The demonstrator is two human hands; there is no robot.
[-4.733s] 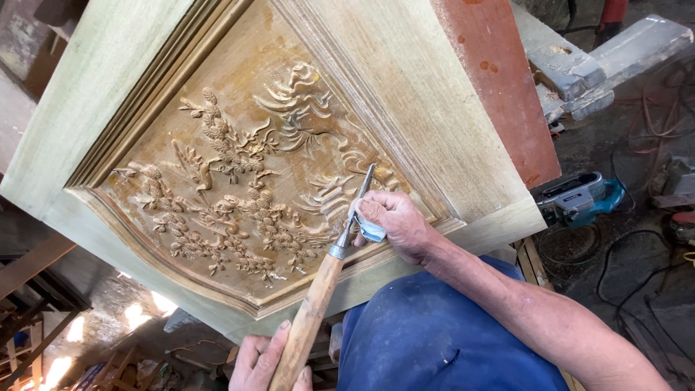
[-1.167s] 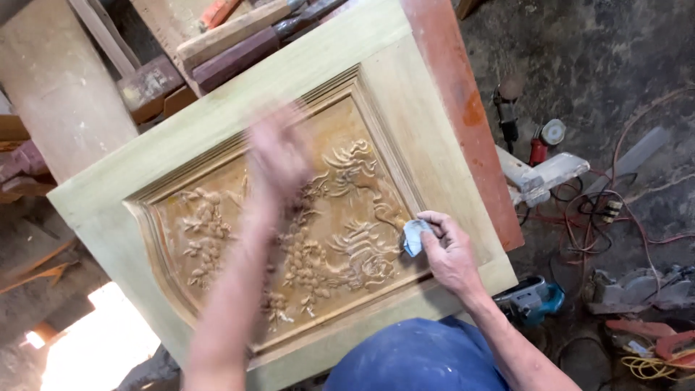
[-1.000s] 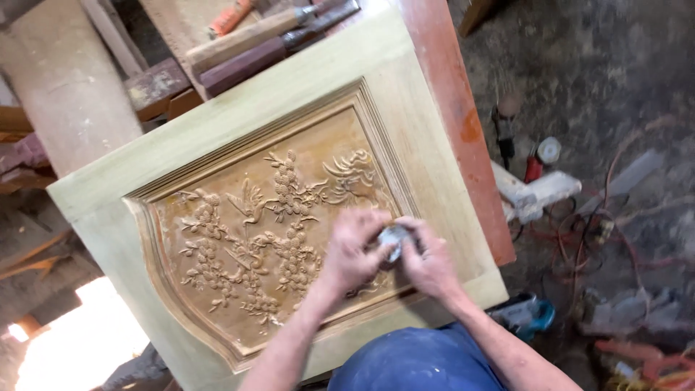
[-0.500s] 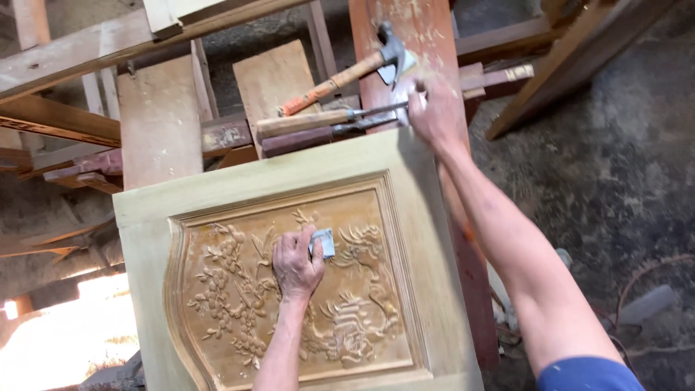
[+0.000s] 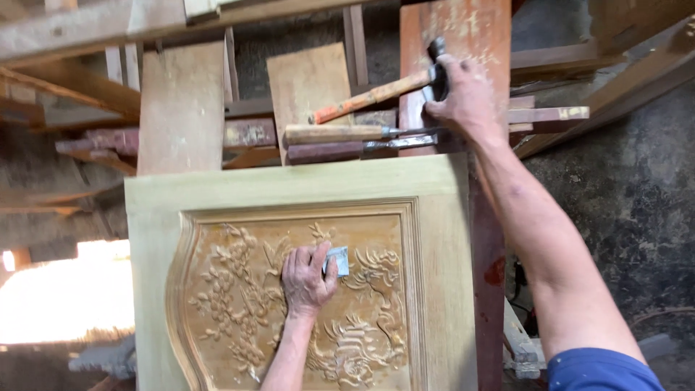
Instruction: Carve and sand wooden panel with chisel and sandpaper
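A pale green wooden door panel (image 5: pixel 289 185) with a carved floral relief (image 5: pixel 239 304) lies in front of me. My left hand (image 5: pixel 304 279) rests on the carving's middle and pinches a small grey-blue piece of sandpaper (image 5: pixel 337 261) against it. My right hand (image 5: pixel 463 94) reaches out beyond the panel's far edge. Its fingers are curled around the dark head of a hammer (image 5: pixel 376 94) with an orange-tinted wooden handle, which lies on a reddish plank (image 5: pixel 452 29).
Two wooden-handled chisels (image 5: pixel 340 134) lie side by side just below the hammer. Planks and beams (image 5: pixel 181 101) are stacked behind the panel. A dark rough floor (image 5: pixel 630 203) runs along the right. Bright light (image 5: pixel 65 297) shows at the lower left.
The sandpaper passed from my right hand to my left, which now presses it on the carving. My right hand reached out to the far tools and moved from the chisels onto the hammer head.
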